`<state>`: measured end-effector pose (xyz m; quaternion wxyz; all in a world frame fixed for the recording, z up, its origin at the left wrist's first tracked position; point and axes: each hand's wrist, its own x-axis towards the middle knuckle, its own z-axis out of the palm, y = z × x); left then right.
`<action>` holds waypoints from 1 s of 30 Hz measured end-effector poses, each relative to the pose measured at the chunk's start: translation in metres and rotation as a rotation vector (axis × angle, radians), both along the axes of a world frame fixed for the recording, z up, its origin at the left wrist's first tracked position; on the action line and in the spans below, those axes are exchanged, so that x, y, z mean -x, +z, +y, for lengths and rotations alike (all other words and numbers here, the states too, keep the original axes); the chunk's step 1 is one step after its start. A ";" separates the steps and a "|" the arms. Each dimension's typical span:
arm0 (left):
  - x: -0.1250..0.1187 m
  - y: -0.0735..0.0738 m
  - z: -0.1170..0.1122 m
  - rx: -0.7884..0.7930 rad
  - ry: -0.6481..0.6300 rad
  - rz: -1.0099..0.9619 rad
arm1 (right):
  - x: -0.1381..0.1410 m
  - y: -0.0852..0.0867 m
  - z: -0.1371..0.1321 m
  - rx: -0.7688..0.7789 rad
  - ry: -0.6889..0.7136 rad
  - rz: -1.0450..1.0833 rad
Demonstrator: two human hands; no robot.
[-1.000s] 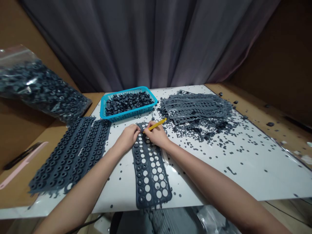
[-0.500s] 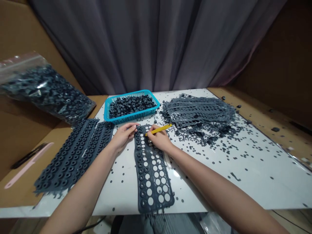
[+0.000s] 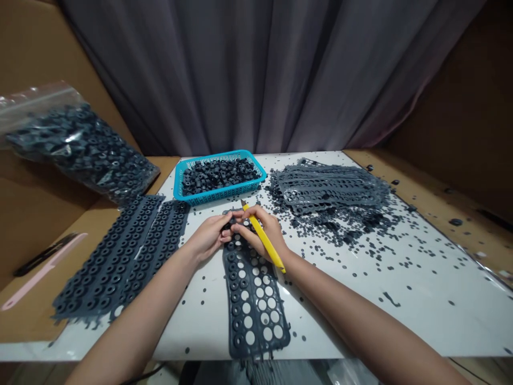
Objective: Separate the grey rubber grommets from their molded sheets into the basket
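A grey curtain hangs behind a white glossy table top (image 3: 360,315) set inside a cardboard surround (image 3: 52,315). At the table's near edge, a person's left hand (image 3: 207,239) and right hand (image 3: 258,230) meet over the far end of a dark grey perforated rubber sheet (image 3: 254,315), which runs from there to the near edge, many of its holes punched through. The left fingers (image 3: 226,220) bunch on the sheet's end in a tight pinch. The right fingers (image 3: 244,227) curl narrowly around a yellow pointed tool (image 3: 264,239), and their tips touch the left fingers, with the sheet's end directly beneath both sets. The tool lies slanted across the right hand, its point toward the far edge. A turquoise plastic basket (image 3: 219,195) of dark rubber rings (image 3: 218,175) sits near the far edge, just beyond the hands. To its right lies a stack of punched rubber sheets (image 3: 331,187) amid scattered loose rubber pieces (image 3: 352,238). Two unpunched rubber sheets (image 3: 120,256) lie side by side at the left edge, overlapping the cardboard. Beyond them, a clear plastic bag of rubber rings (image 3: 80,141) rests on the cardboard.
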<state>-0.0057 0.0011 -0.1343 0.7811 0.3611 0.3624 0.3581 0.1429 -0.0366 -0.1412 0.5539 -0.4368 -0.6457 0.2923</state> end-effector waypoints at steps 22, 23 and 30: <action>0.012 -0.017 0.025 -0.280 0.327 0.369 | -0.046 -0.013 0.034 0.154 -0.270 -0.097; 0.012 -0.018 0.026 -0.329 0.337 0.413 | -0.039 -0.013 0.035 0.222 -0.176 -0.060; 0.009 -0.016 0.019 -0.667 0.332 0.738 | -0.008 -0.009 0.054 0.378 -0.010 -0.117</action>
